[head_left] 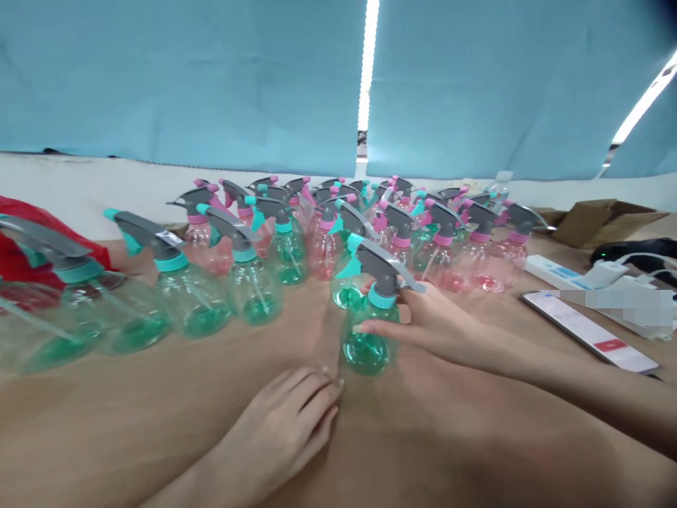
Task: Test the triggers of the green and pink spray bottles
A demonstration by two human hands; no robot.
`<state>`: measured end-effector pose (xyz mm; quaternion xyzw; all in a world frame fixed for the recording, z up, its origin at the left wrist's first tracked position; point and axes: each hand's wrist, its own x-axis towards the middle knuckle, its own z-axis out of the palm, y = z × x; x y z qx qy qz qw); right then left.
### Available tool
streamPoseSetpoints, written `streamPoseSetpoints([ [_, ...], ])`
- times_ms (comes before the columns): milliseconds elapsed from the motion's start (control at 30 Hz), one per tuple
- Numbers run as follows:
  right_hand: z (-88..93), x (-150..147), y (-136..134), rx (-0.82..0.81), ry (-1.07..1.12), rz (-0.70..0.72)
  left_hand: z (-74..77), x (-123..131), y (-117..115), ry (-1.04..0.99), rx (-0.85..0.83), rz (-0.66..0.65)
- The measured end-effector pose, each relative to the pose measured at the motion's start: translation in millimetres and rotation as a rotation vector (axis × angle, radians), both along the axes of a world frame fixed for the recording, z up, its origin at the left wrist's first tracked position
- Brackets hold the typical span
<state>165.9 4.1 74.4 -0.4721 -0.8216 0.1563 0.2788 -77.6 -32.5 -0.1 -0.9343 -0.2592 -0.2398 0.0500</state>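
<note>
Right hand (pixel 423 321), seemingly half-curled, gripping green bottle (pixel 367 347)

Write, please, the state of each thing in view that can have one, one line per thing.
Held green spray bottle, upright, spray head fitted.
Right hand, closed around that bottle.
Left hand, fingers loosely bent, nothing visible in it.
Other green spray bottles, upright.
Pink spray bottles, upright where visible.
Phone, lying face up, lit.
Power strip, plugs inserted.
Light strips, glowing.
Cardboard box, apparently open.
</note>
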Motion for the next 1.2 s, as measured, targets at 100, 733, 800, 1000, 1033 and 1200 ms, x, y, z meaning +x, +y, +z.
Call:
streamPoseSetpoints([
  [100,0.1,-31.8,12.3,0.001,0.011,0.013,1.4,-3.5,-5.6,0.030,0.033,-0.052],
  [733,-3.6,-84.8,72.7,-0.008,0.099,-0.027,-2.6,1.2,-5.4,0.007,-0.169,0.016],
  [800,-4.6,-86.0,76.3,-0.015,0.110,-0.035,-2.8,1.5,-5.2,0.001,-0.174,0.019],
  [1000,-8.8,-92.2,86.3,-0.026,0.160,-0.041,-1.5,1.8,-5.4,-0.008,-0.188,0.023],
  [1033,-9.1,-92.9,87.5,-0.028,0.169,-0.039,-1.3,1.8,-5.3,-0.004,-0.192,0.024],
  [1200,-8.6,-95.4,87.6,-0.012,0.218,-0.046,-0.8,1.3,-5.1,0.001,-0.204,0.033],
])
